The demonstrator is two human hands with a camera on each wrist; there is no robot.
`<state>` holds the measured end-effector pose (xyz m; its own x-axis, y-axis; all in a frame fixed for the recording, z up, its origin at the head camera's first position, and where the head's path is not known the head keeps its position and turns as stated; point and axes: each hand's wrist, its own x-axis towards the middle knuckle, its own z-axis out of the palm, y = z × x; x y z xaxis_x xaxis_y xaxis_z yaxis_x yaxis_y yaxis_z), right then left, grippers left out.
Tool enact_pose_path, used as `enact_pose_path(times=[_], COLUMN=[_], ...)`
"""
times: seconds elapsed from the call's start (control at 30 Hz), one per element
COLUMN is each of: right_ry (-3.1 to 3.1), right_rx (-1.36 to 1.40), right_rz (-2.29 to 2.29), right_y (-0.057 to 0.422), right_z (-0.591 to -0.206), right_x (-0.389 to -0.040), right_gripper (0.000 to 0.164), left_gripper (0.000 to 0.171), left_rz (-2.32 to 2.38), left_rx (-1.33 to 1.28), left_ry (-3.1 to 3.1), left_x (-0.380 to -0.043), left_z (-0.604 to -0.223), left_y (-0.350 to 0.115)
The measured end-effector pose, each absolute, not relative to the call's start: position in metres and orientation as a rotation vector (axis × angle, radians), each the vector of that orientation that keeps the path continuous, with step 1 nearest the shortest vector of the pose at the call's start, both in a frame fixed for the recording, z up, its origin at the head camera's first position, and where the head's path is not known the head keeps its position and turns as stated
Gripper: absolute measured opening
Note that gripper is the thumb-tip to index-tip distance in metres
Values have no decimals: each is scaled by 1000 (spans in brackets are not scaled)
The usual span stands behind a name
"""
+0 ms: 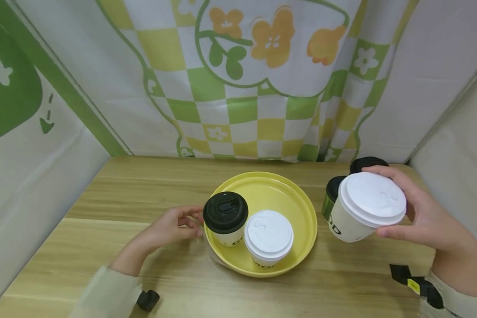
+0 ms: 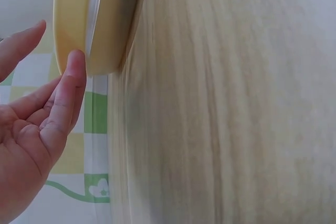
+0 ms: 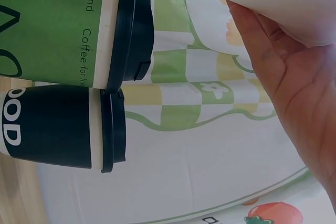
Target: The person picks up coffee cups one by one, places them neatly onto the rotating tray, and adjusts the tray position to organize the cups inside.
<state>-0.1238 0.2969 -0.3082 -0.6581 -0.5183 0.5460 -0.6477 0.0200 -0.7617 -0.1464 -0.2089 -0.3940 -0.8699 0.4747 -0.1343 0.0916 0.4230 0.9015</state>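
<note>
My right hand (image 1: 433,216) grips a white paper coffee cup (image 1: 351,223) with a white lid, held above the table to the right of the yellow round tray (image 1: 280,190). My left hand (image 1: 168,227) is at the tray's left rim, its fingers loosely bent; in the left wrist view the fingertips (image 2: 76,64) meet the rim or lie just in front of it. On the tray stand a coffee cup with a black lid (image 1: 225,214) and one with a white lid (image 1: 268,234), side by side. Both are upright.
Behind the held cup stand a green coffee cup (image 3: 52,30) and a dark coffee cup (image 3: 58,124), both black-lidded and partly hidden in the head view. A checkered curtain (image 1: 238,110) hangs at the back edge of the wooden table (image 1: 143,185). Fabric walls flank both sides.
</note>
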Motion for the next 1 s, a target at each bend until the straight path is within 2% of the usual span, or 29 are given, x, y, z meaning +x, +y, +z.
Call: enact_pose_path(times=[0.57,1.0], right_ry=[-2162,-2193], right_rx=[1277,1311], right_rz=[1703,1698], right_y=[296,293], right_z=[-307,-306], right_x=[-124,-126], right_gripper=[101,101], left_gripper=[66,61], left_rz=[1484,1511], left_rx=[480,488], left_ry=[2237,2206], left_x=[-159,-167], left_z=[-397,-396], left_y=[-208,-207])
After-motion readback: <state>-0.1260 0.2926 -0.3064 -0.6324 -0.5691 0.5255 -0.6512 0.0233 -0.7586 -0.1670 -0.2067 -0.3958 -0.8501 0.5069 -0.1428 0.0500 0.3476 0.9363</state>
